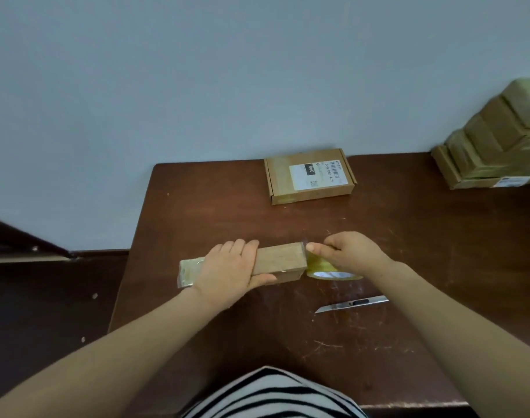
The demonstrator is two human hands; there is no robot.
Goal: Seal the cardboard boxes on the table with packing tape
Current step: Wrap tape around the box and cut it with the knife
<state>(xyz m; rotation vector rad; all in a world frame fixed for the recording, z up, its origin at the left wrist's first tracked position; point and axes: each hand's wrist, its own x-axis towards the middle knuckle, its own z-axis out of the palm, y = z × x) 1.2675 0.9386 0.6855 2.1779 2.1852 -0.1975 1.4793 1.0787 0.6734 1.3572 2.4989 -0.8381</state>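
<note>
Two boxes (280,260) (309,176), one stack (493,146), one tape roll (327,271), one knife (351,304).

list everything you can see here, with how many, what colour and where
long cardboard box: 1, brown, left end already wrapped in tape, table centre
packing tape roll: 1, clear yellowish, against the box's right end
utility knife: 1, silver, lying on the table nearer the person than the roll
flat labelled box: 1, brown with a white shipping label, far side of the table
stacked boxes: several, exact count unclear, brown and taped, far right corner
table: 1, dark brown, scratched
striped top: 1, black and white, bottom edge
left hand: 1, grips the long box from above
right hand: 1, holds the tape roll, fingertips at the box's right end
</note>
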